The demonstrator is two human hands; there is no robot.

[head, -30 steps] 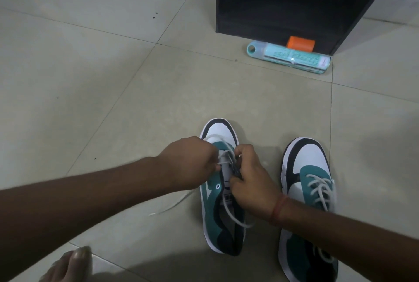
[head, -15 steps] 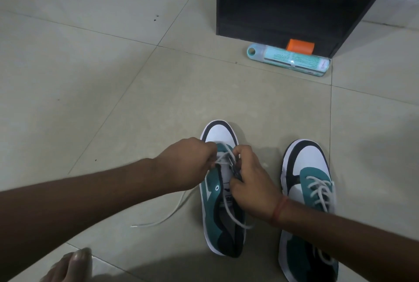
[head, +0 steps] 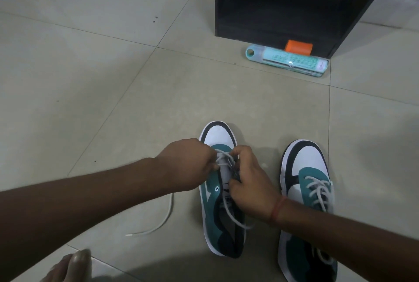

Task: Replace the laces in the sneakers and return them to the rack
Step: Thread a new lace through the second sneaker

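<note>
Two white, teal and black sneakers stand side by side on the tiled floor, toes pointing away from me. My left hand pinches the white lace at the upper eyelets of the left sneaker. My right hand grips the same shoe's tongue and lace from the right side. One loose lace end trails over the floor to the left, another lies across the shoe's opening. The right sneaker is laced, my right forearm crossing its heel.
A dark shoe rack stands on the floor ahead. In front of its base lie a pale teal tube-shaped pack and an orange block. A bare toe shows at the bottom left.
The loose lace end on the left has slid further left and nearer to me across the floor. Both hands stay at the left sneaker's upper eyelets.
</note>
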